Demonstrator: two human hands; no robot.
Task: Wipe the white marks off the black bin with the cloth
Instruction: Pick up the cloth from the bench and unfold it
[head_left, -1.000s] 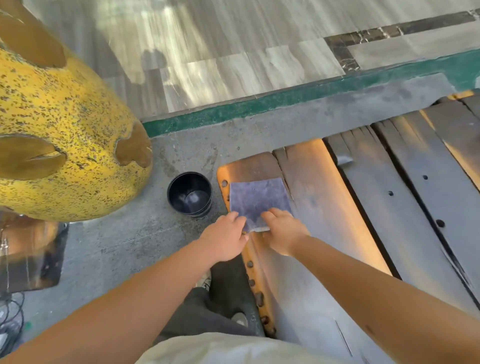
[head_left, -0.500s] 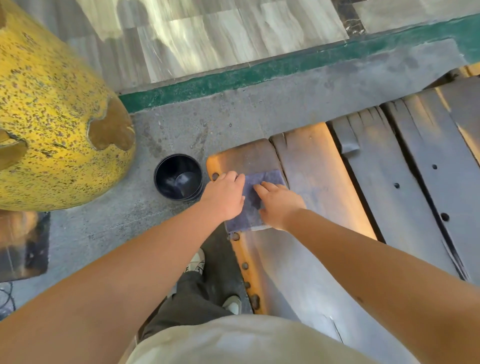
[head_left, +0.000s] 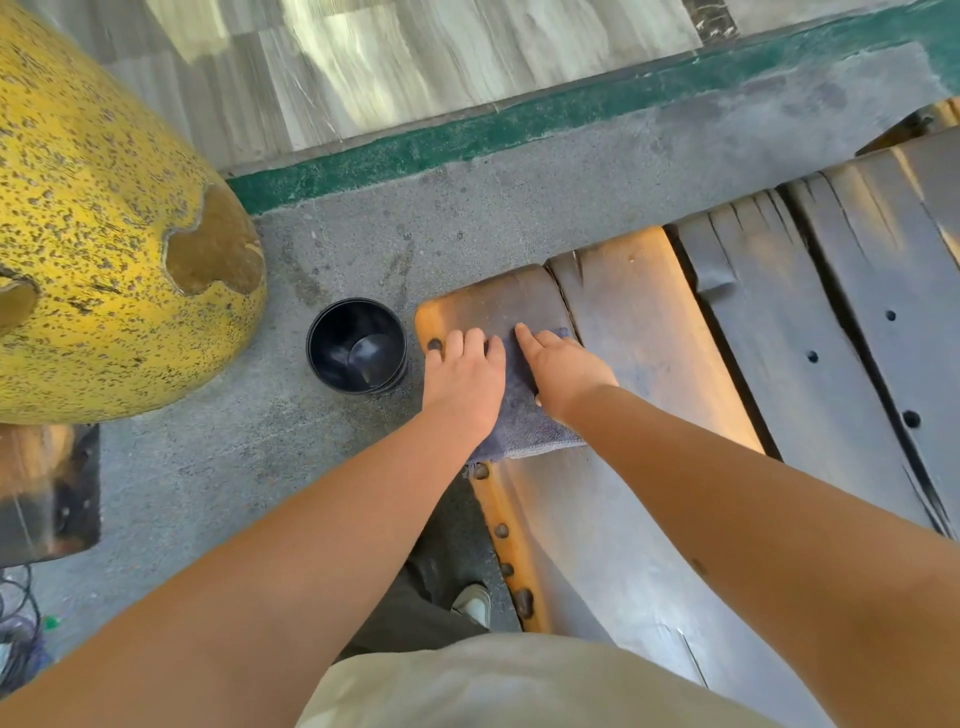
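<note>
A small round black bin (head_left: 358, 345) stands upright on the grey concrete floor, just left of the wooden bench's corner. Its inside shows a pale sheen; I cannot make out white marks. A grey-purple cloth (head_left: 522, 434) lies flat on the bench's rounded corner plank (head_left: 498, 296). My left hand (head_left: 462, 379) rests palm down on the cloth's left part, fingers spread and reaching past its far edge. My right hand (head_left: 563, 371) lies flat on the cloth's right part, forefinger pointing forward. Neither hand grips the cloth. The bin is about a hand's width left of my left hand.
A big yellow speckled sculpture (head_left: 104, 234) bulges at the left, close to the bin. The bench's dark wooden slats (head_left: 810, 338) run off to the right. A green painted strip (head_left: 519, 130) and pale tiles lie beyond. My shoe (head_left: 475, 603) stands below the bench edge.
Both hands have slid forward from the cloth's near edge onto its top, so they now cover most of it. The view has tilted down and closer.
</note>
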